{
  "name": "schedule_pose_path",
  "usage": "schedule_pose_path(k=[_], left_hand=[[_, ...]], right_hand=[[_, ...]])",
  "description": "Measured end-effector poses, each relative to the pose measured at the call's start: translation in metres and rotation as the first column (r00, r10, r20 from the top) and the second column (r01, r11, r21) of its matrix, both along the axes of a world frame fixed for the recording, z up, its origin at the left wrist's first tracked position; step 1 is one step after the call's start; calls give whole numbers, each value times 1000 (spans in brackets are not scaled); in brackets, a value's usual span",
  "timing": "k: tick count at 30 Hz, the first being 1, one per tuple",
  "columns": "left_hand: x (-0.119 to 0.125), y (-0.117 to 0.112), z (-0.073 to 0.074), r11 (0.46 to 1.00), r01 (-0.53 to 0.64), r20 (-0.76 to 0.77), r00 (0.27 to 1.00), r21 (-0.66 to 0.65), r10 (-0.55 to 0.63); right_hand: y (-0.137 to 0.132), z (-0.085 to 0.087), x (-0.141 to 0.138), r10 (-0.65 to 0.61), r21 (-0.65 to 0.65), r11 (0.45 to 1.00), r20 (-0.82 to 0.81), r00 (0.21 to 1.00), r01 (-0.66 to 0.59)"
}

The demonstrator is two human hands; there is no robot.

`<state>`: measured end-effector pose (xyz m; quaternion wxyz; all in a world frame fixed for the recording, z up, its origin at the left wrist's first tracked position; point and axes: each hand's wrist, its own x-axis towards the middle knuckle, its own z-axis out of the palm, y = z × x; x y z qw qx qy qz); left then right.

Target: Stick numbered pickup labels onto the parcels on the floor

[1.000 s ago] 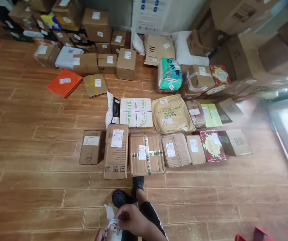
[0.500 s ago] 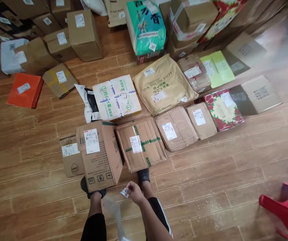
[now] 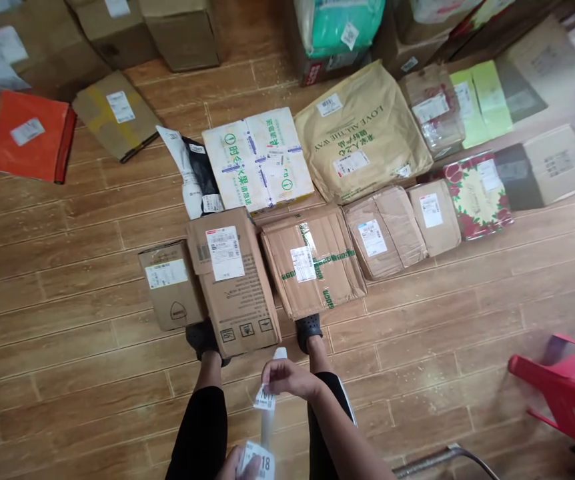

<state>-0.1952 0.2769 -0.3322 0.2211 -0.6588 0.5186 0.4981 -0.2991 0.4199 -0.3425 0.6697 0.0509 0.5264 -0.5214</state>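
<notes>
My right hand (image 3: pixel 290 380) is pinched on a small printed sticker label (image 3: pixel 264 398) below the front boxes, with a white end sticking up past the fingers. At the bottom edge my left hand (image 3: pixel 232 468) grips a label strip (image 3: pixel 260 460), its thumb over a label whose number ends in 18. A pale narrow length of strip runs between the two hands. Nearest to them stands a large carton (image 3: pixel 242 293) with a shipping label, between my feet. To its right is a carton with green tape (image 3: pixel 337 267), and to its left a smaller carton (image 3: pixel 177 310).
Farther back lie a white fruit box (image 3: pixel 260 147), a tan mailer bag (image 3: pixel 367 133) and an orange parcel (image 3: pixel 32 150). More cartons (image 3: pixel 182 33) line the top. A red plastic stool (image 3: pixel 557 380) stands at right, and a curved metal tube (image 3: pixel 427 460) shows at the bottom.
My left hand has come into view from below with the strip. My right hand shows a little farther right, and its label is now readable. The whole view has shifted.
</notes>
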Motion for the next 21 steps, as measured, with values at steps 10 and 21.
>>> schedule_pose_path(k=[10, 21], left_hand=[[99, 64, 85, 975, -140, -126, 979, 174, 163], [80, 13, 74, 756, -625, -133, 747, 195, 652]], right_hand=[[-75, 13, -9, 13, 373, 836, -745, 666, 401], [-43, 12, -29, 479, 608, 749, -772, 419, 264]])
